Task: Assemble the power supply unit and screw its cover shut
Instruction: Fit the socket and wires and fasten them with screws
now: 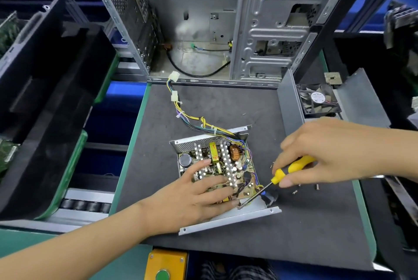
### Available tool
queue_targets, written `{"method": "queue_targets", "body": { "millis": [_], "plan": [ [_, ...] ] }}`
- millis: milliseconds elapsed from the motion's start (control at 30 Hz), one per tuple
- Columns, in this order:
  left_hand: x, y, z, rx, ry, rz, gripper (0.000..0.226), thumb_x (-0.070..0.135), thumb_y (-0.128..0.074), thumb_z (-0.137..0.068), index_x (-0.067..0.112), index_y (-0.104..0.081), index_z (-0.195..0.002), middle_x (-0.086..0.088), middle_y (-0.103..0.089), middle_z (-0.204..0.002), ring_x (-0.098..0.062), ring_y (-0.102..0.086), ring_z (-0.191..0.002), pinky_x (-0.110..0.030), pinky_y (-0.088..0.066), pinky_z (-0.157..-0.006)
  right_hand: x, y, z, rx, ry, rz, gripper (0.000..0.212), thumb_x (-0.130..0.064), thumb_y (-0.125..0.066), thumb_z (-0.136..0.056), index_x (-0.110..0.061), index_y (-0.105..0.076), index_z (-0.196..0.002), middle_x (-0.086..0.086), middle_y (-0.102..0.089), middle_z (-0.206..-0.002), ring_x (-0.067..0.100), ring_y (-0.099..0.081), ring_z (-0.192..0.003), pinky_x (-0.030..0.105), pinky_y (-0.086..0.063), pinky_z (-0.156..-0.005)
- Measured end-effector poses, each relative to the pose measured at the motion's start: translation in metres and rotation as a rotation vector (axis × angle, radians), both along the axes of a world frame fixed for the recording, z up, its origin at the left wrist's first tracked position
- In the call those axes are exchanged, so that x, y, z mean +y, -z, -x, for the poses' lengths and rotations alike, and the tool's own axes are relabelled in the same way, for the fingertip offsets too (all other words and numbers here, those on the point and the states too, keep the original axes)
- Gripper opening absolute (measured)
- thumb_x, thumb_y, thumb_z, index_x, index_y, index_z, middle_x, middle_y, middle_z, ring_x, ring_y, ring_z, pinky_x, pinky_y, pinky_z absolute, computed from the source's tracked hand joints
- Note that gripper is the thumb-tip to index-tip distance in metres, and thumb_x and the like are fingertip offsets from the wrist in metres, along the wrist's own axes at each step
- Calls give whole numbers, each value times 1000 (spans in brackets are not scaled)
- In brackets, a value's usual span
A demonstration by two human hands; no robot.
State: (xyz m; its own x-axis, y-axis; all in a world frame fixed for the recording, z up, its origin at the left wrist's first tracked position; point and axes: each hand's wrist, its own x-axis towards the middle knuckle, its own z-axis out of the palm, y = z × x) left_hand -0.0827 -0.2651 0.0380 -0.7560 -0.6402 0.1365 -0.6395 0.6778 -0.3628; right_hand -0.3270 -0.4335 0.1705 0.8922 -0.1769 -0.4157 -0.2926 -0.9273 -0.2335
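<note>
The right hand [325, 155] curls round a screwdriver [279, 175] — glossy yellow handle, thin steel shaft slanting down-left from the grip, tip at the near corner of the circuit board [226, 166]. That board sits in an open sheet-metal power supply case [228, 219] on the dark mat [294, 234]. The left hand [199, 193] lies flat on the board, fingers straight — holding nothing.
</note>
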Motion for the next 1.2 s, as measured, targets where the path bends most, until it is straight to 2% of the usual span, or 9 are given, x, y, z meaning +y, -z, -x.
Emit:
{"method": "queue_targets", "body": {
  "millis": [100, 333, 500, 700, 1000, 1067, 1200],
  "plan": [
    [0, 1, 0, 18, 3, 13, 45, 15, -30, -105, 31, -59, -134, 4, -44, -129, -18, -45, -121, -53, -30, -110, 10, 5, -2, 45, -48, 112, 40, -72, -29, -82, -45, -52, -101, -14, -46, -72, -1, -43, -63, 18, -21, -48],
    [1, 6, 0, 39, 0, 14, 41, 14, -38, -102, 30, -57, -135, 2, -45, -128, -20, -45, -122, -54, -24, -113, 21, 14, -3, 94, -100, 296, 38, -67, -26, -89, -39, -51, -97, -10, -32, -66, 14, -34, -62, 22, -17, -47],
    [1, 6, -2, 35, 7, -6, 43, 12, -36, -102, 28, -55, -137, 1, -44, -130, -21, -44, -122, -55, -22, -114, 23, 16, -3, 135, -118, 331, 39, -66, -26, -90, -36, -50, -95, -9, -29, -66, 17, -38, -66, 26, -17, -46],
    [1, 4, -2, 31, 5, -11, 44, 12, -34, -102, 28, -56, -136, 1, -45, -129, -21, -45, -122, -55, -22, -114, 25, 15, -4, 135, -127, 373, 40, -66, -24, -89, -36, -49, -97, -8, -27, -65, 16, -34, -63, 26, -12, -45],
    [1, 5, -1, 52, 6, 3, 40, 15, -36, -103, 30, -59, -133, 5, -58, -127, -20, -48, -120, -54, -27, -112, 27, 15, -3, 161, -123, 360, 42, -67, -24, -89, -36, -50, -98, -9, -27, -65, 16, -34, -62, 25, -14, -45],
    [1, 5, -1, 61, 9, 5, 40, 14, -37, -103, 29, -59, -133, 3, -54, -128, -20, -48, -120, -54, -27, -112, 26, 12, -3, 160, -120, 362, 42, -67, -22, -89, -37, -50, -100, -9, -28, -66, 15, -34, -63, 25, -13, -45],
    [0, 5, 2, 115, -1, 20, 37, 12, -44, -100, 30, -64, -126, 2, -53, -126, -20, -50, -118, -54, -26, -113, 26, 9, -3, 169, -126, 348, 44, -67, -21, -90, -38, -49, -107, -9, -28, -68, 15, -48, -73, 23, -15, -46]
  ]
}}
